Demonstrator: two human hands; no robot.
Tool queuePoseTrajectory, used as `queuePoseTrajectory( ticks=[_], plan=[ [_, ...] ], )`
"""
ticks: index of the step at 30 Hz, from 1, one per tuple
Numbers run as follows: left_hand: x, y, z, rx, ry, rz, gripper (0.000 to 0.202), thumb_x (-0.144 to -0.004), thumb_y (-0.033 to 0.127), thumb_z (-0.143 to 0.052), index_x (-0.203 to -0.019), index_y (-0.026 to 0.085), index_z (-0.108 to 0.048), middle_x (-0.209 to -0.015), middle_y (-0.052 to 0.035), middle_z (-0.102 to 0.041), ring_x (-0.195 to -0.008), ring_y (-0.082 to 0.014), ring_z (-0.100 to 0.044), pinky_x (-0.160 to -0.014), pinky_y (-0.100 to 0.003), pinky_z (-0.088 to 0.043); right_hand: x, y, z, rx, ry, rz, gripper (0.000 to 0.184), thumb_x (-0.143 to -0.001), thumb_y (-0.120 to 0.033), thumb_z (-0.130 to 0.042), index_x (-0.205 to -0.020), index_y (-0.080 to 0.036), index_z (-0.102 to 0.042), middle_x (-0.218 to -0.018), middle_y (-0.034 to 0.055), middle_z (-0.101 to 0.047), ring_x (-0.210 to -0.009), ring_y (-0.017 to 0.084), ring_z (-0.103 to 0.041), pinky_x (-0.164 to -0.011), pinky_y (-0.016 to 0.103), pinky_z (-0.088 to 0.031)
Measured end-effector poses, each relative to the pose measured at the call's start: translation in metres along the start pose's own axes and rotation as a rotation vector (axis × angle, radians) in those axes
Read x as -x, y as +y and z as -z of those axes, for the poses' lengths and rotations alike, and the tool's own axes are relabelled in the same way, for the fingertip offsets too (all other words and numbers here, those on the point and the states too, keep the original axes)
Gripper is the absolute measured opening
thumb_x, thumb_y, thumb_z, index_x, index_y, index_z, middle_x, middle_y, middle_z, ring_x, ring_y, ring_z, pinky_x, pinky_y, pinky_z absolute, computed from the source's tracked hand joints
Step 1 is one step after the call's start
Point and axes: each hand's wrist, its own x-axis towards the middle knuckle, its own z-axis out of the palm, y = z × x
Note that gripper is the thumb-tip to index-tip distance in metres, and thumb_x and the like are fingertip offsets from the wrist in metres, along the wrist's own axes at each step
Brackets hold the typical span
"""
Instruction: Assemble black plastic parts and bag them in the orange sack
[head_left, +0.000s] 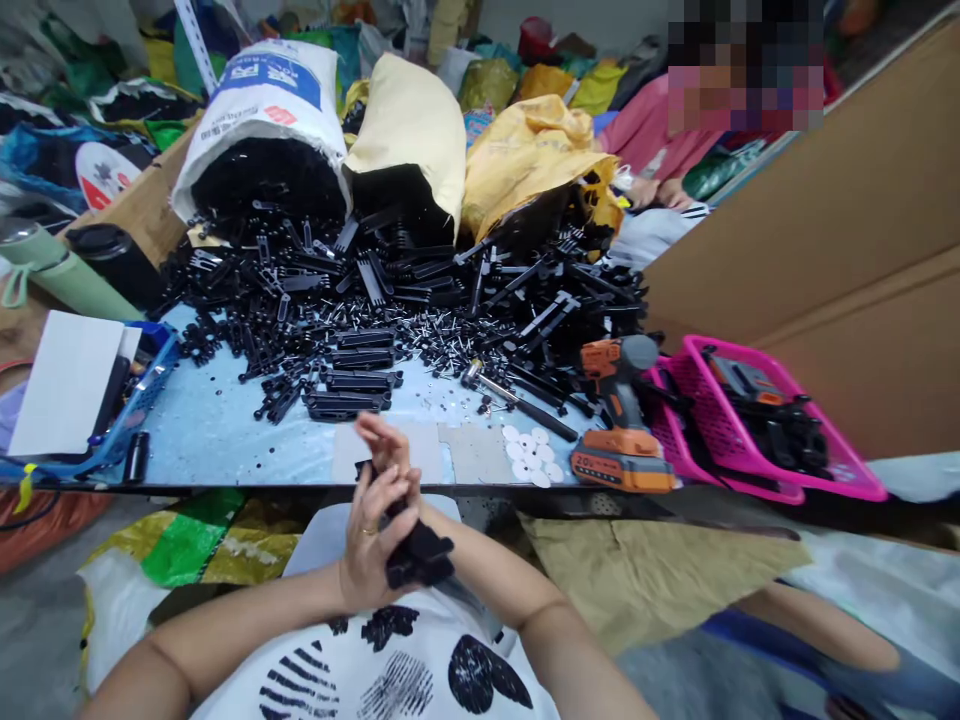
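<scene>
Close to my body, in front of the table edge, a long black plastic part (420, 552) lies between my two hands. My left hand (375, 515), with a ring on one finger, is closed around it, the thumb across its upper side. Behind it, my right hand (390, 445) is pressed against the same part, its fingers pointing up and partly bent; its palm is hidden. The part's thick end sticks out below my hands. Beyond them, several black folded parts (354, 380) are stacked in a row on the blue table surface (217, 420).
Heaps of black plastic pieces (420, 270) and small metal pins (442, 330) spill from sacks (409, 110). A hammer (517, 400), white discs (532, 455), an orange cordless drill (619, 420) and a pink basket (780, 350) stand right. A blue basket (142, 410) sits left. Another person (652, 130) works behind.
</scene>
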Motion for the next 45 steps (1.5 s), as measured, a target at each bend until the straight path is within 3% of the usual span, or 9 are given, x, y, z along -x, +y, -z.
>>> queuePoseTrajectory(
  ticks=[3,9,15,17,20,23,27,31,45],
  plan=[
    [-0.011,-0.008,-0.006,0.029,0.007,0.141,0.071,-0.085,0.068,-0.026,-0.135,0.019,-0.034,-0.128,-0.019,-0.05,-0.127,-0.0339,-0.042,-0.108,-0.063,-0.016,-0.003,-0.007,-0.002,-0.061,-0.007,0.012,0.068,-0.083,-0.072,-0.015,-0.121,-0.023,-0.042,-0.132,0.0102,-0.046,-0.124,0.022,-0.043,-0.102,0.043,-0.036],
    [-0.03,-0.035,-0.007,0.139,-0.112,0.239,0.076,-0.083,0.071,-0.017,-0.128,0.015,-0.042,-0.118,-0.0176,-0.056,-0.114,-0.0281,-0.052,-0.101,-0.05,-0.036,-0.01,0.009,-0.002,-0.124,0.343,0.057,0.044,-0.09,-0.053,-0.027,-0.11,-0.019,-0.048,-0.118,0.011,-0.054,-0.114,0.021,-0.05,-0.101,0.043,-0.037],
    [-0.031,-0.076,-0.014,-0.437,-0.532,0.254,0.072,-0.083,0.066,-0.038,-0.127,0.009,-0.049,-0.116,-0.0218,-0.056,-0.112,-0.0342,-0.05,-0.093,-0.049,-0.039,-0.004,0.022,0.048,0.166,0.539,0.065,0.046,-0.094,-0.049,-0.019,-0.109,-0.018,-0.048,-0.114,0.0116,-0.054,-0.11,0.02,-0.051,-0.095,0.04,-0.041],
    [-0.027,-0.088,-0.014,-0.565,-0.67,0.225,0.072,-0.083,0.06,-0.046,-0.133,0.009,-0.043,-0.127,-0.0236,-0.05,-0.122,-0.036,-0.042,-0.1,-0.052,-0.032,-0.001,0.019,0.07,0.371,0.441,0.074,0.041,-0.095,-0.046,-0.025,-0.103,-0.017,-0.052,-0.107,0.0111,-0.057,-0.105,0.02,-0.052,-0.094,0.04,-0.041],
    [-0.025,-0.101,-0.001,-0.639,-0.777,0.178,0.078,-0.079,0.058,-0.054,-0.139,0.011,-0.033,-0.14,-0.022,-0.039,-0.134,-0.0367,-0.026,-0.107,-0.057,-0.015,-0.002,0.009,0.085,0.751,0.001,0.12,0.032,-0.091,-0.046,-0.043,-0.098,-0.018,-0.057,-0.103,0.0109,-0.06,-0.102,0.022,-0.052,-0.093,0.04,-0.04],
    [-0.03,-0.112,0.025,-0.62,-0.872,0.165,0.082,-0.075,0.057,-0.059,-0.137,0.01,-0.035,-0.137,-0.0211,-0.042,-0.132,-0.0365,-0.029,-0.107,-0.054,-0.017,-0.014,0.004,0.071,1.081,-0.412,0.222,0.055,-0.078,-0.055,-0.059,-0.115,-0.015,-0.052,-0.118,0.0155,-0.055,-0.112,0.029,-0.046,-0.096,0.043,-0.035],
    [-0.037,-0.123,0.049,-0.631,-0.912,0.194,0.079,-0.069,0.057,-0.065,-0.128,0.008,-0.043,-0.126,-0.0215,-0.049,-0.12,-0.0352,-0.041,-0.097,-0.045,-0.032,-0.04,0.015,0.033,1.378,-0.697,0.219,0.07,-0.065,-0.059,-0.07,-0.111,-0.009,-0.052,-0.105,0.0163,-0.056,-0.1,0.03,-0.049,-0.088,0.043,-0.038],
    [-0.033,-0.131,0.054,-0.643,-0.927,0.281,0.077,-0.064,0.057,-0.068,-0.121,0.01,-0.046,-0.116,-0.0198,-0.054,-0.11,-0.0343,-0.048,-0.09,-0.043,-0.036,-0.057,0.029,0.013,1.423,-0.81,0.211,0.072,-0.059,-0.06,-0.074,-0.107,-0.01,-0.053,-0.101,0.0123,-0.055,-0.095,0.027,-0.05,-0.081,0.036,-0.039],
    [-0.023,-0.143,0.051,-0.443,-0.922,0.188,0.03,-0.081,0.04,-0.057,-0.096,0.014,-0.055,-0.096,-0.011,-0.061,-0.093,-0.0259,-0.056,-0.086,-0.038,-0.037,-0.052,0.014,0.015,1.307,-0.862,0.216,0.052,-0.071,-0.057,-0.067,-0.095,-0.012,-0.058,-0.093,0.0112,-0.06,-0.093,0.024,-0.054,-0.085,0.037,-0.037]
  ],
)
